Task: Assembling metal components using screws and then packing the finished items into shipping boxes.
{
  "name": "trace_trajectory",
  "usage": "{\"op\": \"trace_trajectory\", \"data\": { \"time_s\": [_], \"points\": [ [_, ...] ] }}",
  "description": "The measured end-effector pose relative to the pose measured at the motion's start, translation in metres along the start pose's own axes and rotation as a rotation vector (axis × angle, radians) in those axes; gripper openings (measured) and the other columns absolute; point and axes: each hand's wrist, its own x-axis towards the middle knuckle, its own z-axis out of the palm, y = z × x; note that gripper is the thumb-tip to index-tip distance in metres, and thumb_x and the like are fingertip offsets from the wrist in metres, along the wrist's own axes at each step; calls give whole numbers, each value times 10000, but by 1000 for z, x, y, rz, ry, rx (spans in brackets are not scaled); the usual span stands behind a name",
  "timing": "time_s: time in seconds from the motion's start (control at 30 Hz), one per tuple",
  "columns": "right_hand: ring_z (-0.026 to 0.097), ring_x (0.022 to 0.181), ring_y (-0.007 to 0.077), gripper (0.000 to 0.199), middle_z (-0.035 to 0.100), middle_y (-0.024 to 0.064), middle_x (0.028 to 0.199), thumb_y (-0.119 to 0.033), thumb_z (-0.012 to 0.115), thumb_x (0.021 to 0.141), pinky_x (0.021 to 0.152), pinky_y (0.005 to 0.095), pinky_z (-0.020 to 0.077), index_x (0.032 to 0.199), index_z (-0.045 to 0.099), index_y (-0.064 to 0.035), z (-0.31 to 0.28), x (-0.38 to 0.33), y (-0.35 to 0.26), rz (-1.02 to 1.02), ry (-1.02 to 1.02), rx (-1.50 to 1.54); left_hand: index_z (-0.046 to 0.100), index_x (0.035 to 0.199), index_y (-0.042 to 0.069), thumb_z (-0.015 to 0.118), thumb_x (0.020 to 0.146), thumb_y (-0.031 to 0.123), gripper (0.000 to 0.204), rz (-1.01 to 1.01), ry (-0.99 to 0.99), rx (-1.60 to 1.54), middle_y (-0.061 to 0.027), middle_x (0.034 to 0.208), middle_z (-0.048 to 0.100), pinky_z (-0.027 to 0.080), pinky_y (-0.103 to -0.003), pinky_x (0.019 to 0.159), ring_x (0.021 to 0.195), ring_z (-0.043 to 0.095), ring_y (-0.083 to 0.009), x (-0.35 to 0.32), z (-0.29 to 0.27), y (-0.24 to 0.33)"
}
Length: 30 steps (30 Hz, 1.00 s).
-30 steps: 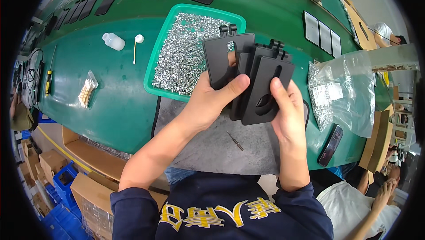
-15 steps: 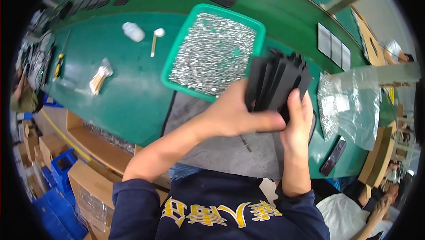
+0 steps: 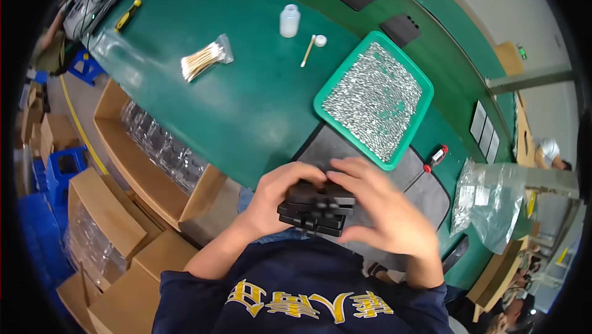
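Close to my body, my left hand grips a stack of black flat plates by its left side. Small knobs stick out along the stack's near edge. My right hand, smeared by motion, is at the stack's right end with thumb and fingers spread apart. Its fingertips are near the stack's far edge; whether they touch it I cannot tell. Under the hands lies a grey mat. Beyond them, a green tray holds many small silvery pieces.
A red-handled screwdriver lies right of the tray. Left of it are a white bottle, a loose swab and bagged cotton swabs. Clear plastic bags and a phone lie right. Cardboard boxes stand at left.
The stack has come from above the mat's right side toward my body and turned. My right hand's fingers have spread off its side. The view has swung left.
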Motion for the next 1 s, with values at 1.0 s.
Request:
{"op": "trace_trajectory", "data": {
  "time_s": [1.0],
  "points": [
    [648, 833, 91, 153, 729, 41, 952, -84, 725, 930, 784, 214, 531, 1060, 777, -21, -81, 218, 56, 65, 384, 111, 703, 1292, 115, 810, 641, 25, 666, 8, -140, 3, -43, 1073, 762, 524, -321, 802, 857, 633, -217, 19, -4, -4]
  ]
}}
